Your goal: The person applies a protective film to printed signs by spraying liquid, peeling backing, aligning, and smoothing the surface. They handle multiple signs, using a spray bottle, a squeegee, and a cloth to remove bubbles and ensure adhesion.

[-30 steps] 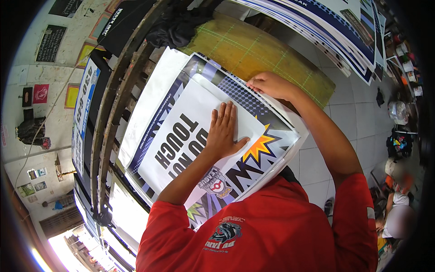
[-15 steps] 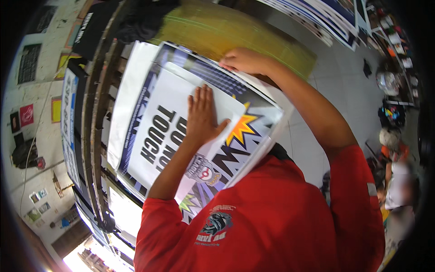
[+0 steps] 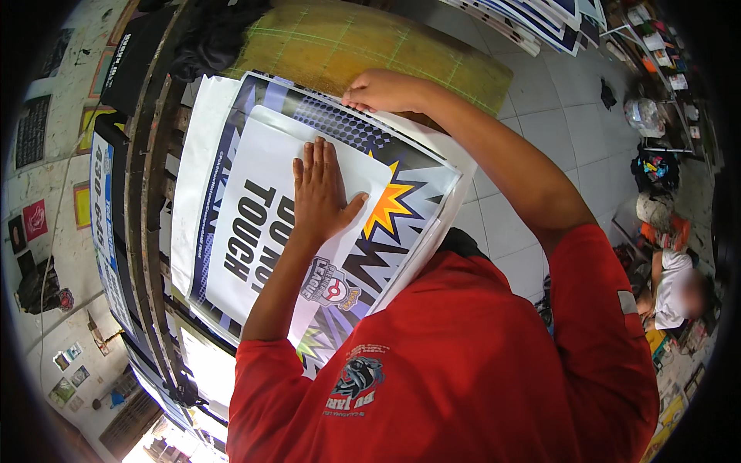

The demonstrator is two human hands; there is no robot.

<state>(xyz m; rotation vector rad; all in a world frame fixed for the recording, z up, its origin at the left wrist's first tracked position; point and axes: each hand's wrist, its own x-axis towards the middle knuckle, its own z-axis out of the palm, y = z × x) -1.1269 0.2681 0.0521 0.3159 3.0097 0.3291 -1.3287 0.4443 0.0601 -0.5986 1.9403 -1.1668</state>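
My left hand (image 3: 318,193) lies flat with its fingers stretched out on a white sheet (image 3: 262,162) printed with large black letters. Beneath that sheet is a larger colourful poster (image 3: 421,174), with a dotted blue band, an orange starburst and black zigzag shapes. At the poster's far edge, my right hand (image 3: 380,90) has its fingertips closed on the rim. How many layers they grip is hidden. Further white sheets (image 3: 199,147) stick out under the poster on the left.
A yellow-green mat with grid lines (image 3: 316,38) lies beyond the poster. Dark metal rails (image 3: 150,170) run along the left side. Printed boards (image 3: 532,19) are stacked at the far right. A seated person (image 3: 675,285) is at the right, on the tiled floor (image 3: 532,170).
The whole view has shifted slightly, so the poster and both hands appear farther left. Both hands keep about the same places on the sheets.
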